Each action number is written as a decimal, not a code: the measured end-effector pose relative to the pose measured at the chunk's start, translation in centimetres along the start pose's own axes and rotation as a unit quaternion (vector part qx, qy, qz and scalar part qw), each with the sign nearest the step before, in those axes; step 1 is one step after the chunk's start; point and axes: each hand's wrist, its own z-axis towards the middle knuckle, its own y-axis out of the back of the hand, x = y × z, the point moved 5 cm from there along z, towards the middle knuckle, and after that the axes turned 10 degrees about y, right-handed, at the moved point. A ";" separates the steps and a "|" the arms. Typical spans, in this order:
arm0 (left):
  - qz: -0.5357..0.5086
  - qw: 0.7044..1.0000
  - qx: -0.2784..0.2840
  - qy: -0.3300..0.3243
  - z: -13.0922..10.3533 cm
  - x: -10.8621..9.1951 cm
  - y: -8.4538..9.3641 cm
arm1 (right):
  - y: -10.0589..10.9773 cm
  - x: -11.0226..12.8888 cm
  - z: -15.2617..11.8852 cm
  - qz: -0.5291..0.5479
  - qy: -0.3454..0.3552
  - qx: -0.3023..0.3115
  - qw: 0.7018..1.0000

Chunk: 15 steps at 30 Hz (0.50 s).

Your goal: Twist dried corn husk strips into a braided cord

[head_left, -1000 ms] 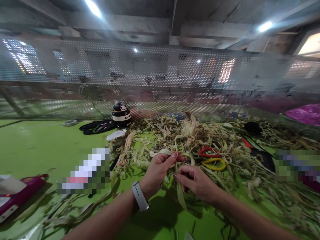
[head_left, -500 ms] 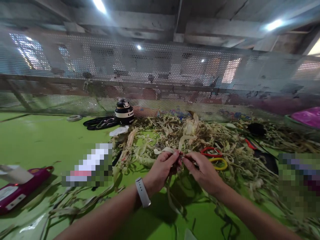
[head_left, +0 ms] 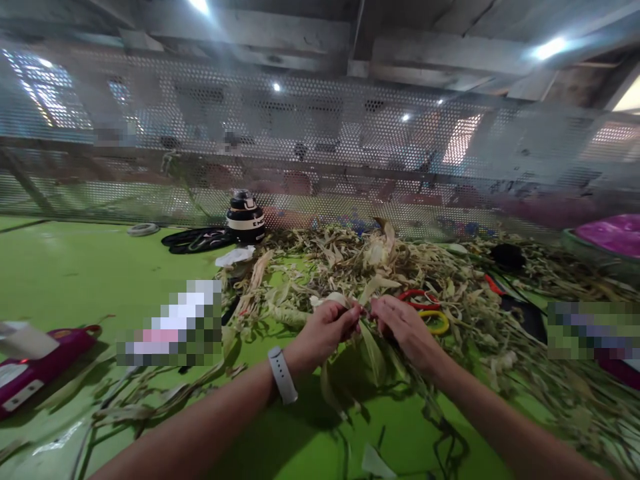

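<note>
Near the middle, my left hand [head_left: 330, 328], with a pale watch band on its wrist, pinches strips of dried husk. My right hand [head_left: 400, 327] is closed on the same husk, its fingertips almost meeting the left ones. Pale husk strips [head_left: 373, 353] stick up and hang down around the fingers; the exact spot gripped is small and partly hidden. Just beyond my right hand lie red scissor handles [head_left: 420, 298] and a yellow handle [head_left: 437, 323]. A heap of dried husks [head_left: 335, 250] spreads behind both hands.
A black bottle [head_left: 245, 220] stands by the perforated screen [head_left: 310, 133], beside a black coiled item [head_left: 195, 240] and a tape roll [head_left: 143, 229]. A magenta device [head_left: 50, 360] lies left on the green table [head_left: 75, 267]. At right is a basin with pink plastic [head_left: 613, 235].
My right hand has turned, its fingers more curled together. The husk strips between the hands have shifted, with a broader leaf now hanging below. The view has moved slightly.
</note>
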 end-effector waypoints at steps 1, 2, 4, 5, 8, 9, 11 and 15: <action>0.020 1.000 0.020 0.009 -0.1 0.1 -0.3 | 0.2 -0.2 0.1 0.013 -0.016 -0.010 1.000; 0.043 0.998 0.040 0.014 -0.2 0.2 -0.5 | 0.4 -0.3 0.2 0.019 -0.022 -0.020 0.999; 0.081 0.994 0.070 0.013 -0.4 0.2 -0.7 | 0.6 -0.2 0.3 0.014 -0.006 -0.036 0.999; 0.095 0.992 0.078 0.008 -0.5 0.2 -0.7 | 0.6 0.0 0.3 0.002 0.009 -0.046 0.999; 0.135 0.987 0.091 0.001 -0.7 0.1 -0.6 | 0.7 0.3 0.2 -0.033 0.033 -0.073 0.996; 0.141 0.986 0.094 0.004 -0.6 0.2 -0.6 | 0.7 0.3 0.2 -0.037 0.029 -0.079 0.996; 0.113 0.989 0.094 0.020 -0.5 0.4 -0.5 | 0.7 0.0 0.2 -0.027 0.015 -0.083 0.996; -0.058 0.994 0.066 0.067 -0.1 0.8 -0.2 | 1.0 -0.7 0.4 0.002 -0.033 -0.067 0.997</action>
